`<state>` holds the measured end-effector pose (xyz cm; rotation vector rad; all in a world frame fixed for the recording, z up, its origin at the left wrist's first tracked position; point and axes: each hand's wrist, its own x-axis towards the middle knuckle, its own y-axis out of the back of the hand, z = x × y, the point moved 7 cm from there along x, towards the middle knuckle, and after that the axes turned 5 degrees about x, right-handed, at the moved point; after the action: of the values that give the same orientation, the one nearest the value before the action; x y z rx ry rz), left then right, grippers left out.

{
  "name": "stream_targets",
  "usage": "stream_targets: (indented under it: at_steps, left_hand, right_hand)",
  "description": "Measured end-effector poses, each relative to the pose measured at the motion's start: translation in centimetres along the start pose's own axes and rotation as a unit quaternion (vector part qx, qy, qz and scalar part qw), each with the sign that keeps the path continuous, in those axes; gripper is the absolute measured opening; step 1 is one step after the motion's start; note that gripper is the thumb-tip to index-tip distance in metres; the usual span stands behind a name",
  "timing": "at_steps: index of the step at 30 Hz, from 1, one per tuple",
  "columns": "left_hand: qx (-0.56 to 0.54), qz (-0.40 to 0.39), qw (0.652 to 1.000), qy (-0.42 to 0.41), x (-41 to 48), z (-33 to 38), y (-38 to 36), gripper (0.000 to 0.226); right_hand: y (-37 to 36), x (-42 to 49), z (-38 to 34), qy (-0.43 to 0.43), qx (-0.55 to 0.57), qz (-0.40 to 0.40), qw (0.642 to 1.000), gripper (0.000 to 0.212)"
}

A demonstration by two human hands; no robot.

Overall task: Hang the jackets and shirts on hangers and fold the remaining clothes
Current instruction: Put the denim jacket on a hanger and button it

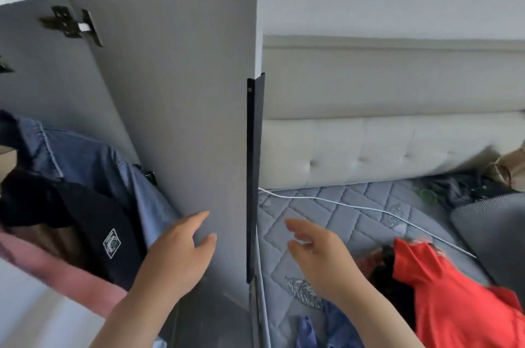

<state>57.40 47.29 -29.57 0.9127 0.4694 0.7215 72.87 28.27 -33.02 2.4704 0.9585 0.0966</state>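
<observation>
Inside the open wardrobe at the left hang a blue denim shirt (93, 160) and a dark jacket with a diamond patch (93, 231), with a pink garment (65, 271) below them. My left hand (176, 248) is open, its fingers beside the grey wardrobe door (176, 91) near the denim shirt's edge. My right hand (315, 251) is open with relaxed fingers above the mattress, holding nothing. A red garment (443, 296) lies on the bed at the lower right, over something dark. A blue piece of clothing (321, 327) lies at the bottom edge.
The door's black edge strip (253, 177) stands between my hands. A white cable (355, 207) runs across the grey quilted mattress (335, 205). A white tufted headboard (383, 145) lines the back. A grey pillow (491, 231) and dark clutter (460, 187) sit at the right.
</observation>
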Motion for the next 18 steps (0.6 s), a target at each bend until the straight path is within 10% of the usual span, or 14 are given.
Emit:
stream_targets:
  at_steps: [18]
  left_hand:
    - [-0.014, -0.069, 0.991, -0.114, 1.9, 4.1, -2.0, 0.036]
  right_hand:
    - [3.0, -4.4, 0.7, -0.042, 0.045, 0.099, 0.993, 0.034]
